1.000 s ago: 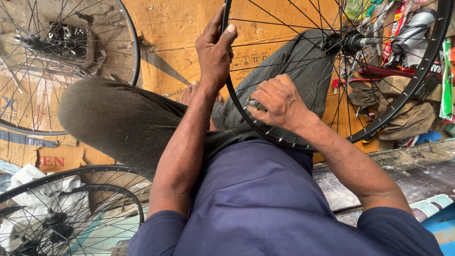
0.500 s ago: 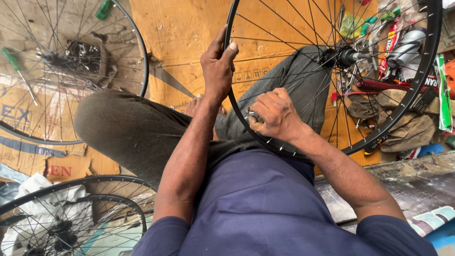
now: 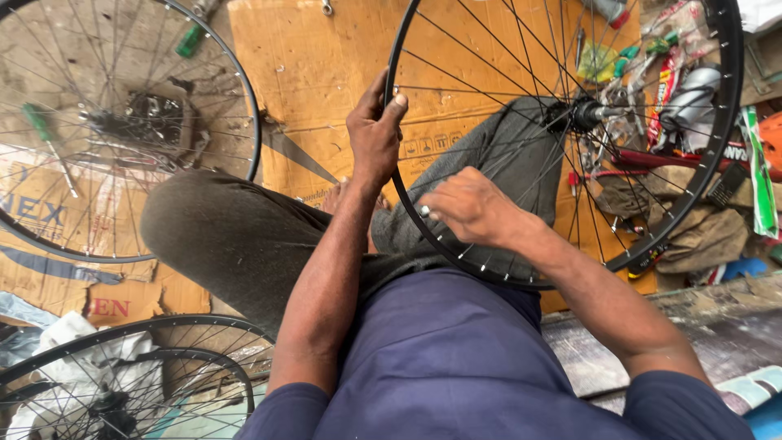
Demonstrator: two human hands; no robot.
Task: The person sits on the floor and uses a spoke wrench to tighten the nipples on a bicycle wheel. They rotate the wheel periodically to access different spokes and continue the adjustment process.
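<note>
A person sits on flattened cardboard (image 3: 326,73) on the floor, seen from above their own head. At far left a spoked bicycle wheel (image 3: 244,106) lies flat, with a green-handled screwdriver (image 3: 37,122) showing through its spokes; two more wheels (image 3: 122,383) lie at lower left. In the middle, the left hand (image 3: 373,134) grips the black rim of an upright bicycle wheel (image 3: 725,106), fingers curled round the rim and thumb on top, steadying it over the person's bent legs. Just right of it, the right hand (image 3: 468,208) rests on the lower rim, fingertips pinched narrow on something small and silvery, most likely a spoke nipple or a spoke key; I cannot tell which. The hub (image 3: 582,114) sits to the right, above a clutter of tools and rags (image 3: 692,236). The work looks like spoke tightening, mid-round; the next move would call for a small turn, then rotating the rim to the neighbouring spoke.
</note>
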